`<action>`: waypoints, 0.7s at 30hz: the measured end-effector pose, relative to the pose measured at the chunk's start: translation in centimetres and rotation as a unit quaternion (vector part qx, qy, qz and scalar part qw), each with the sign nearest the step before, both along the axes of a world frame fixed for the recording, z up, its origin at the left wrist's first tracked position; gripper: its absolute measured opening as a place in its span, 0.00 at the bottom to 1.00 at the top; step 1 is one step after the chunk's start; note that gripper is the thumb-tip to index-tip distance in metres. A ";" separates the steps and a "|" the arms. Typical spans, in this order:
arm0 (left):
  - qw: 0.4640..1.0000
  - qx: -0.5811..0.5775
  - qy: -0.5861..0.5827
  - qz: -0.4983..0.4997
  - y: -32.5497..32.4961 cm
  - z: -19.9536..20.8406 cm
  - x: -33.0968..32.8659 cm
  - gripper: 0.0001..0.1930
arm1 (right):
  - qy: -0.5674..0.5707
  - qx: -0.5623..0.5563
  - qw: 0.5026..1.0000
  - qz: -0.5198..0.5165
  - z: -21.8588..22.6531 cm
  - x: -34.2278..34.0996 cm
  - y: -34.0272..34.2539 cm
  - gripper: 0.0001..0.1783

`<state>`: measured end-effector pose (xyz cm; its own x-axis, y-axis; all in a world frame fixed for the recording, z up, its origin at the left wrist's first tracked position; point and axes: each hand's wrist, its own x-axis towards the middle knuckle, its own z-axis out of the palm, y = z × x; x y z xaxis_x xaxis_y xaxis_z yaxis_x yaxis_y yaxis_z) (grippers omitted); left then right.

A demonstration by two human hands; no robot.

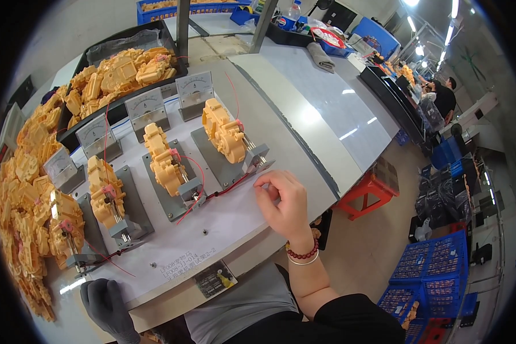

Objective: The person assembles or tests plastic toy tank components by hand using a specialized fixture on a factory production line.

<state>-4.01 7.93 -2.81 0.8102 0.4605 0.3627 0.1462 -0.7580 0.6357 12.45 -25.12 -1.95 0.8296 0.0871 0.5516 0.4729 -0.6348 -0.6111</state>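
My right hand (284,200), bare with bracelets at the wrist, is at the rightmost test fixture (257,157). Its fingers are curled in, close to the fixture's metal end block, and I see nothing in them. My left hand (104,304), in a dark grey glove, rests as a loose fist at the table's near left edge; nothing shows in it. Several grey fixtures stand in a row, each bearing a yellow plastic gearbox-like housing (226,132) with thin red wires. Another such housing (165,160) is on the neighbouring fixture. Behind them stand analog needle meters (146,106).
Yellow housings are heaped along the left (26,223) and in a black bin (175,46) at the back. Two small screws (205,232) lie on the white printed sheet (175,243). A red stool (372,186) and blue crates (436,269) are at right. A person (444,97) sits far off.
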 end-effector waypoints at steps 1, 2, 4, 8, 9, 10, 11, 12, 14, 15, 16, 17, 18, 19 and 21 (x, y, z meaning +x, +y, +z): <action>1.000 -0.002 0.002 0.002 0.1 0.0 0.0 0.05 | 0.000 0.000 1.000 -0.001 0.0 0.0 0.0 0.02; 1.000 -0.006 0.003 0.004 0.2 -0.2 0.1 0.05 | 0.001 -0.002 1.000 0.000 0.1 0.0 0.0 0.02; 1.000 0.009 -0.011 -0.006 0.8 -0.7 0.2 0.05 | 0.001 -0.004 1.000 -0.004 0.3 0.0 0.1 0.02; 0.999 0.028 -0.015 -0.008 0.9 -0.6 0.2 0.05 | 0.006 0.010 1.000 -0.002 0.3 0.0 0.3 0.01; 0.999 0.025 -0.019 -0.019 0.9 -0.7 0.2 0.05 | 0.003 0.013 1.000 0.001 0.3 0.0 0.1 0.01; 0.999 0.049 -0.011 -0.017 1.1 -0.9 0.0 0.05 | -0.002 -0.002 1.000 0.006 0.4 -0.1 -0.3 0.03; 0.997 0.071 -0.005 -0.021 1.1 -1.1 0.1 0.05 | -0.006 -0.007 1.000 -0.015 0.5 -0.2 -0.6 0.03; 0.998 0.057 -0.004 -0.018 0.7 -1.0 0.2 0.06 | -0.007 -0.003 1.000 -0.010 0.4 -0.3 -0.8 0.03; 0.991 0.115 -0.056 -0.034 1.2 -1.1 0.2 0.11 | -0.027 0.002 1.000 -0.009 -0.2 -0.3 -1.0 0.04; 0.994 0.000 -0.107 -0.001 1.4 -1.9 0.0 0.12 | -0.046 0.009 0.999 -0.006 -0.6 -0.1 -0.5 0.04; 0.994 0.017 -0.110 0.013 1.3 -1.6 -0.2 0.12 | -0.040 0.014 0.999 -0.002 -0.9 0.1 0.0 0.04; 0.993 0.051 -0.110 -0.006 2.2 -1.9 -0.5 0.12 | -0.034 0.019 0.999 0.004 -0.6 0.1 0.3 0.04; 0.995 0.051 -0.080 -0.021 2.7 -1.7 -0.6 0.12 | -0.036 0.017 0.999 -0.018 -0.4 -0.1 0.3 0.04; 0.997 0.054 -0.049 -0.034 2.9 -1.7 -0.6 0.14 | -0.039 0.024 0.999 -0.014 -0.2 -0.2 0.3 0.04; 0.995 0.066 -0.056 -0.055 2.8 -1.6 -0.1 0.14 | -0.044 0.032 0.998 -0.014 0.1 -0.3 -0.2 0.04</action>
<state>-4.11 10.78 -4.45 0.8042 0.3132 0.5052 -0.0085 -0.8438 0.5366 12.20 -25.29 -1.90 0.7796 0.0266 0.6258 0.5089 -0.6093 -0.6081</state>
